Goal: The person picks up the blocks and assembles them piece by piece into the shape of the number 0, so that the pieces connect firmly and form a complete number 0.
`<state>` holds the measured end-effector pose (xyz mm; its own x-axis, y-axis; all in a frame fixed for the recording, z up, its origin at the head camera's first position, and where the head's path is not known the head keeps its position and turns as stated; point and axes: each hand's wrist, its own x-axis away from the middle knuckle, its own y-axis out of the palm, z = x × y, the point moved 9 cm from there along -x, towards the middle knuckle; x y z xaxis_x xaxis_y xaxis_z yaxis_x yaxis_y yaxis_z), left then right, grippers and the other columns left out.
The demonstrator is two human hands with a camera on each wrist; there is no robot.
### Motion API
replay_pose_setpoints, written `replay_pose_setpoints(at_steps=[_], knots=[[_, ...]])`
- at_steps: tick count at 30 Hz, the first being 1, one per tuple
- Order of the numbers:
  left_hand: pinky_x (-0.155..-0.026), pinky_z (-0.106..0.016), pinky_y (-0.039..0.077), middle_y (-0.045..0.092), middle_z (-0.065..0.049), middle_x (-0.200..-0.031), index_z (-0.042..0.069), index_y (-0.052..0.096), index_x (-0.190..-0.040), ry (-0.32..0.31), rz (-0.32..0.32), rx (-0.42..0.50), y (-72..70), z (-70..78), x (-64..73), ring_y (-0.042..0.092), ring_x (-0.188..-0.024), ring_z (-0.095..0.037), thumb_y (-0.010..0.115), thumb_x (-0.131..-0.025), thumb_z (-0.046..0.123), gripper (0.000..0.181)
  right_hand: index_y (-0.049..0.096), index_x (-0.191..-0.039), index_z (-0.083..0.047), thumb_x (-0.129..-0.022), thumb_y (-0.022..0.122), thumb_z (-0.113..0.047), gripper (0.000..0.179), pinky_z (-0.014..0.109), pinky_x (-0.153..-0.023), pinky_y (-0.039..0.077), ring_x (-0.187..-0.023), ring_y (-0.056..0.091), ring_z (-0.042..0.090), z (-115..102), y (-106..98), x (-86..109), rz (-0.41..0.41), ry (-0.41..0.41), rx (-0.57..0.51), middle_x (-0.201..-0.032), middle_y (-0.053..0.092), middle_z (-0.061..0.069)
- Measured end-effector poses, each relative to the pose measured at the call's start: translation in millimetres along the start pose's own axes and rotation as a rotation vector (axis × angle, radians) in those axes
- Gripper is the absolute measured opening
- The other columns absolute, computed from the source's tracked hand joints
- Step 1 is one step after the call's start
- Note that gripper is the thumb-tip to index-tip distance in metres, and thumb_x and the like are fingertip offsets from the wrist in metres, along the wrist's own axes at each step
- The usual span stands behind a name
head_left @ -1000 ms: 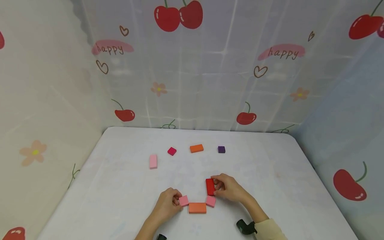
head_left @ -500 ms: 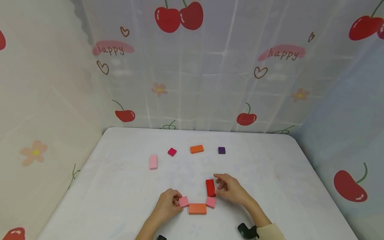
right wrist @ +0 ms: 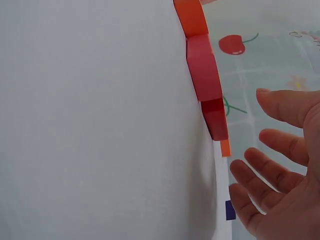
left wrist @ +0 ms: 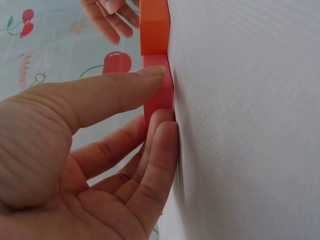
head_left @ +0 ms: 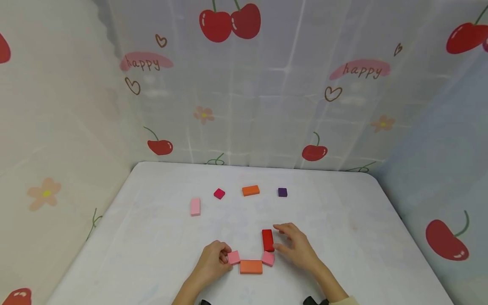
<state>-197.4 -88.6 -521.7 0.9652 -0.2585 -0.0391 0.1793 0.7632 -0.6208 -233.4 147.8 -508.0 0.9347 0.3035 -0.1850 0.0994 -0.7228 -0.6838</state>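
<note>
Your left hand (head_left: 213,258) pinches the left pink block (head_left: 234,257) at its outer end, with the thumb along one face and the fingers curled behind it. Your right hand (head_left: 299,248) holds nothing; its fingers are spread and relaxed, with a wide gap between thumb and forefinger, just beside the red block (head_left: 267,240). In front of you on the white worktop (head_left: 343,212), the pieces form a line open on the far side: the left pink block meets one end of the near orange block (head_left: 250,267), the right pink block (head_left: 268,258) meets its other end, and the red block runs away from you beyond that second pink one. Both pink blocks sit at a slant to the near orange block. Farther off, well apart from your hands, lie from left to right a pale pink block (head_left: 195,206), a crimson block (head_left: 219,193), a far orange block (head_left: 250,190) and a purple block (head_left: 282,192). Behind the worktop hangs a backdrop (head_left: 251,127) printed with cherries.
</note>
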Motion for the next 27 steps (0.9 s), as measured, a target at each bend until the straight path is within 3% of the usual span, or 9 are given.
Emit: replay_pose_setpoints(at_steps=[7, 11, 14, 27], knots=[[-0.06, -0.018, 0.045, 0.053, 0.001, -0.076, 0.001, 0.065, -0.09, 0.015, 0.01, -0.005, -0.8, 2.8, -2.7, 0.05, -0.066, -0.002, 0.08, -0.066, -0.006, 0.028, 0.065, -0.126, -0.014, -0.079, 0.08, -0.019, 0.05, 0.047, -0.097, 0.05, -0.12, 0.056, 0.023, -8, 0, 12.7, 0.046, -0.023, 0.053, -0.13, 0.059, 0.002], [-0.06, -0.018, 0.045, 0.053, 0.001, -0.076, 0.001, 0.066, -0.09, 0.01, 0.005, -0.006, -0.3, 2.0, -3.2, 0.05, -0.066, -0.002, 0.081, -0.066, -0.005, 0.029, 0.066, -0.126, -0.015, -0.078, 0.082, -0.026, 0.052, 0.066, -0.103, 0.035, -0.128, 0.05, 0.032, -9, 3, 19.6, 0.07, -0.067, 0.099, -0.136, 0.057, 0.008], [-0.061, -0.018, 0.045, 0.053, 0.001, -0.076, 0.001, 0.065, -0.091, 0.003, 0.001, -0.009, 0.2, 0.8, -2.7, 0.049, -0.066, -0.002, 0.082, -0.066, -0.003, 0.03, 0.067, -0.125, -0.016, -0.077, 0.081, -0.032, 0.052, 0.078, -0.101, 0.023, -0.133, 0.046, 0.038, -8, 6, 22.8, 0.09, -0.083, 0.141, -0.137, 0.057, 0.011], [-0.061, -0.019, 0.044, 0.054, 0.001, -0.077, 0.002, 0.065, -0.093, -0.017, -0.013, -0.001, 1.4, -2.0, -0.4, 0.049, -0.067, -0.003, 0.084, -0.066, 0.0, 0.033, 0.068, -0.124, -0.024, -0.08, 0.076, -0.039, 0.047, 0.079, -0.101, 0.02, -0.136, 0.042, 0.044, -1, 20, 29.8, 0.081, -0.034, 0.239, -0.139, 0.057, 0.011]])
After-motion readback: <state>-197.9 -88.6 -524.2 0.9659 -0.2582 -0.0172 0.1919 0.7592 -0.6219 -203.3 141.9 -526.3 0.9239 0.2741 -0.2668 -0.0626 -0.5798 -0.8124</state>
